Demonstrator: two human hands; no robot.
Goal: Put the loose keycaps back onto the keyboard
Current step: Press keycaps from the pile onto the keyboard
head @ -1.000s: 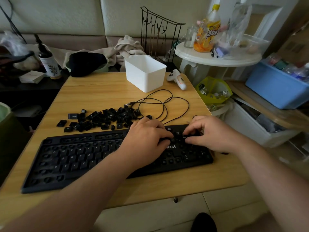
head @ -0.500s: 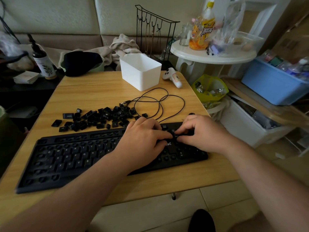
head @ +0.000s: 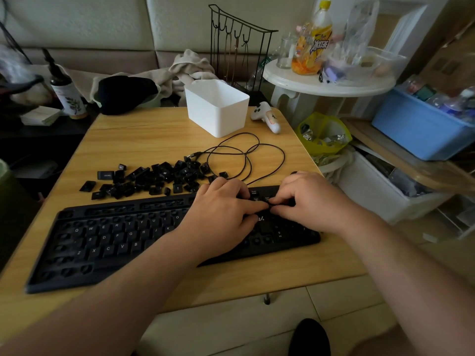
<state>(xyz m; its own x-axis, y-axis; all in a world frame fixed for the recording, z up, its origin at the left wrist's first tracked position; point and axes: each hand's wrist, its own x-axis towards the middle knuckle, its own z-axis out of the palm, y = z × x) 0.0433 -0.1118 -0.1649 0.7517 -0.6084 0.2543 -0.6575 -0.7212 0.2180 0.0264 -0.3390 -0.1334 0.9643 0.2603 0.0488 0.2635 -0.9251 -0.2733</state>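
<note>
Both hands work over the right part of the keyboard (head: pixel 108 237): the left hand (head: pixel 221 217) lies with fingers out straight, index tip pressing down, and the right hand (head: pixel 308 201) curls its fingertips at the same spot, though whether it pinches a keycap I cannot tell. Pressed crooked or onto the wrong socket, a cap could jam or pop off. The pile of keycaps (head: pixel 154 179) lies on the worktop (head: pixel 154 140) just behind, beside the cable (head: pixel 246 160), where a sweeping wrist could scatter it.
</note>
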